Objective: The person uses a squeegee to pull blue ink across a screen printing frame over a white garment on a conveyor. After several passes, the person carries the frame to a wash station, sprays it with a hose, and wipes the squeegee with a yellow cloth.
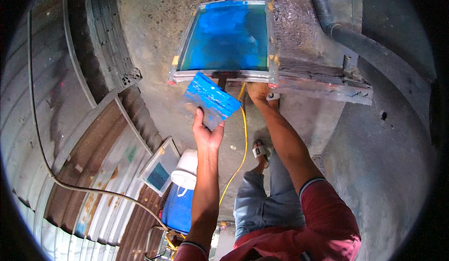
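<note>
While the left grip (209, 135) is closed on the lower edge of the blue-smeared plate (213, 96), just before the framed screen (224, 39), the right grip (257, 92), partly hidden, meets this screen's near edge, how closed I cannot tell; a yellow cable (244, 139) crosses the gap between

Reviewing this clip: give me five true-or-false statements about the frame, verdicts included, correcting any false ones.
1. The left hand holds a flat plate smeared with blue. True.
2. The right hand is on the person's knee. False: it is at the lower edge of the large framed panel.
3. A yellow cord passes between the forearms. True.
4. The small framed panel is right of the right arm. False: it is left of the left forearm.
5. Both sleeves are red. True.
</note>
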`<state>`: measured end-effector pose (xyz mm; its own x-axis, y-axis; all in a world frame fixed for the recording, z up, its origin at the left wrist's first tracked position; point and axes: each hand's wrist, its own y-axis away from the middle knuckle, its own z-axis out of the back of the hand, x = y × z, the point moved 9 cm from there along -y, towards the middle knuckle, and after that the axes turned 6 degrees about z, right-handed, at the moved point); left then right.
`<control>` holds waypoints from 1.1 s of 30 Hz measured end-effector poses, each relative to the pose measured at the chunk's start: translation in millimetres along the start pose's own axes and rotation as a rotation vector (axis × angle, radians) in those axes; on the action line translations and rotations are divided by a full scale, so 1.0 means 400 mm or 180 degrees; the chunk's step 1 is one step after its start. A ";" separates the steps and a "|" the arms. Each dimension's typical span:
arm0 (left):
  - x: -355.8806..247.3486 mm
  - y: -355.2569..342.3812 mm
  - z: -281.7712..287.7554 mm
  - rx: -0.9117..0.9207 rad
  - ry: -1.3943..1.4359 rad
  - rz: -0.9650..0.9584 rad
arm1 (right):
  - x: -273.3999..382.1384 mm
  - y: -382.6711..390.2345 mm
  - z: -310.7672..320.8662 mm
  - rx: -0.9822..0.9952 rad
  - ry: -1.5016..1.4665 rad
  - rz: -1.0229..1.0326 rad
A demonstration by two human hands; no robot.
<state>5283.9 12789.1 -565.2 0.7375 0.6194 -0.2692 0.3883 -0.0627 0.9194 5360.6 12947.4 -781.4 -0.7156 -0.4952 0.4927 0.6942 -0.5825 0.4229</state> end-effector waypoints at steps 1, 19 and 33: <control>0.020 -0.002 -0.006 -0.0029 -0.0092 0.0120 | -0.023 -0.009 -0.072 -0.0301 0.0480 0.0315; 0.180 -0.156 0.153 0.0454 -0.0436 0.0854 | -0.207 0.337 0.599 -0.1366 -0.2592 -0.0652; 0.140 0.619 0.064 0.2701 -0.1545 0.2128 | 0.359 0.970 0.684 -0.0573 -0.2040 0.0354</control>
<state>5435.5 12788.2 -360.0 0.9949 -0.0840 -0.0561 -0.0465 -0.8739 0.4839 5548.5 12826.8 -338.4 -0.4146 -0.1103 0.9033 0.6976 -0.6759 0.2377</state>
